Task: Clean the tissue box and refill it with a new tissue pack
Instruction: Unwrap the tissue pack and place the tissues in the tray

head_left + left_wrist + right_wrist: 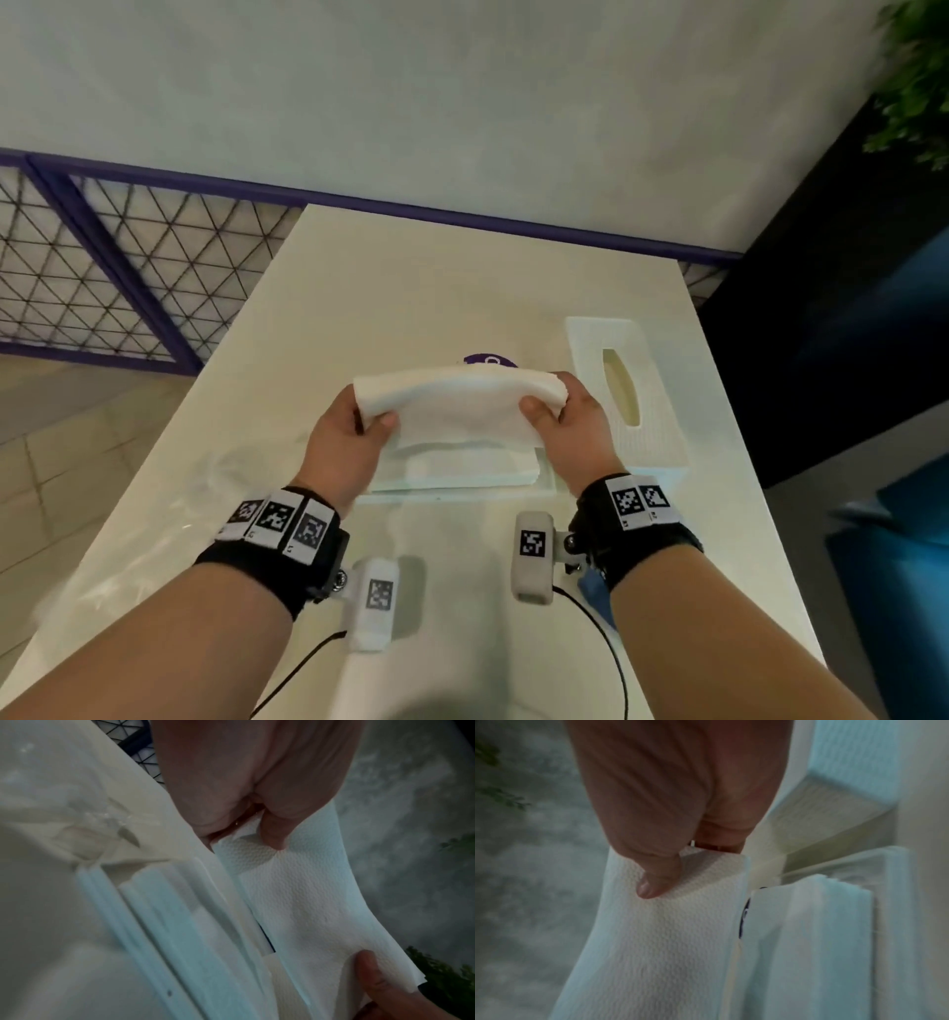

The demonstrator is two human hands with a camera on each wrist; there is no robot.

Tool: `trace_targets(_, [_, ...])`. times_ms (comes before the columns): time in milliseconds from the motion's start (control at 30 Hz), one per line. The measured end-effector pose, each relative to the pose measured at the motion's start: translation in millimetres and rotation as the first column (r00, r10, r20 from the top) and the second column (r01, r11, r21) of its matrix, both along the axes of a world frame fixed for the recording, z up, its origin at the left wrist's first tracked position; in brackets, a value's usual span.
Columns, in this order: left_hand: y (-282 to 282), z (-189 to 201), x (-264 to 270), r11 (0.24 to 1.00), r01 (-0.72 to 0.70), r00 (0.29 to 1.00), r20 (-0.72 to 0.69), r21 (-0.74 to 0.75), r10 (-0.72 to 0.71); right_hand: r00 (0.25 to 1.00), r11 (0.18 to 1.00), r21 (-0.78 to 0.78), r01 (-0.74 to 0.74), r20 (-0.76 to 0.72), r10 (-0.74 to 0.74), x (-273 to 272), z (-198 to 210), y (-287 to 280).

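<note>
Tissue stack (457, 406) sags soft between my 2 hands, above tray (545, 475). Left hand (341, 442) pinches 1 end, thumb on top; right hand (575, 421) pinches other. Light, floppy, tear-prone, I judge: support both ends. Lid (629, 390) just beyond right fingers.

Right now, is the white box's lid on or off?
Off. The lid with the slot lies on the table, beside the open base, while both hands hold a tissue stack above the base.
</note>
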State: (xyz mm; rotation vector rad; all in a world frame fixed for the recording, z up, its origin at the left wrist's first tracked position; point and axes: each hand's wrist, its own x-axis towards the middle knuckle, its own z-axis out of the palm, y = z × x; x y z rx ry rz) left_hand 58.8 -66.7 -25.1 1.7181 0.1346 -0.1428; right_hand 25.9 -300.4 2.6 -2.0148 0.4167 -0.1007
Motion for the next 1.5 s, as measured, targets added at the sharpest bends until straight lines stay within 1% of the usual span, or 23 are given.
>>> trace_targets(100, [-3, -12, -5, 1.0, 0.003, 1.0, -0.02, -0.001, -0.003, 1.0, 1.0, 0.0, -0.009, -0.028, 0.009, -4, -20, 2])
trace_targets(200, [-5, -23, -7, 1.0, 0.002, 1.0, -0.009, 0.028, -0.002, 0.998, 1.0, -0.015, -0.005, -0.06, 0.004, -4, -34, 3])
trace_targets(400, [-11, -32, -9, 0.996, -0.016, 1.0, -0.006, 0.085, 0.016, 0.995, 1.0, -0.004, -0.002, -0.099, 0.002, 1, -39, 7])
trace_targets(533, [-12, -33, -8, 0.99, -0.003, 1.0, -0.01, 0.142, 0.004, 0.991, 0.998, -0.051, -0.02, -0.132, 0.013, 3, -43, 8])
trace_targets(633, [-9, -27, -7, 0.991, 0.005, 1.0, 0.015, 0.132, -0.007, 0.992, 0.997, -0.076, -0.027, -0.123, 0.018, 5, -39, 4])
trace_targets(767, [-2, -24, -6, 0.994, -0.001, 0.994, 0.108, 0.11, -0.011, 0.999, 0.999, 0.033, -0.037, 0.019, 0.037, 1, -37, -3])
trace_targets(800, [-1, -24, -7, 0.995, -0.006, 0.99, 0.138, 0.098, -0.008, 0.996, 0.998, 0.026, -0.057, 0.063, 0.055, 0, -37, -3])
trace_targets(867, [1, -23, -8, 0.998, 0.008, 0.98, 0.196, 0.067, -0.021, 0.984, 0.987, -0.085, -0.134, 0.103, 0.142, -1, -34, -2])
trace_targets(933, [1, -20, -10, 0.996, 0.048, 0.964, 0.259, 0.075, -0.066, 0.97, 0.96, -0.195, -0.2, 0.1, 0.222, -2, -32, -1])
trace_targets(967, [0, -20, -11, 0.991, 0.061, 0.952, 0.292, 0.119, -0.093, 0.966, 0.953, -0.215, -0.213, 0.101, 0.239, -2, -31, 1])
trace_targets(1033, [-1, -19, -11, 0.964, 0.055, 0.926, 0.347, 0.261, -0.147, 0.968, 0.956, -0.216, -0.197, 0.112, 0.224, -3, -33, 1])
trace_targets(1067, [-1, -19, -11, 0.95, 0.043, 0.917, 0.365, 0.31, -0.161, 0.969, 0.959, -0.214, -0.185, 0.121, 0.214, -3, -34, 2])
trace_targets(1100, [-2, -19, -12, 0.945, 0.037, 0.915, 0.37, 0.324, -0.163, 0.97, 0.961, -0.21, -0.179, 0.128, 0.209, -4, -33, 2])
trace_targets(1200, [-2, -20, -12, 0.963, 0.036, 0.93, 0.343, 0.266, -0.13, 0.98, 0.974, -0.182, -0.136, 0.116, 0.159, -3, -34, 2])
trace_targets(1300, [-1, -21, -12, 0.975, 0.031, 0.962, 0.257, 0.222, -0.089, 0.995, 0.992, -0.11, -0.068, 0.061, 0.075, -2, -37, -2])
trace_targets(1433, [-1, -23, -14, 0.963, 0.088, 0.985, 0.118, 0.255, -0.122, 0.997, 0.994, -0.089, -0.071, -0.01, 0.07, -3, -42, -5])
trace_targets(1500, [-2, -18, -12, 0.955, 0.082, 0.99, 0.083, 0.285, -0.11, 0.998, 0.995, -0.079, -0.066, -0.004, 0.066, -1, -39, -6])
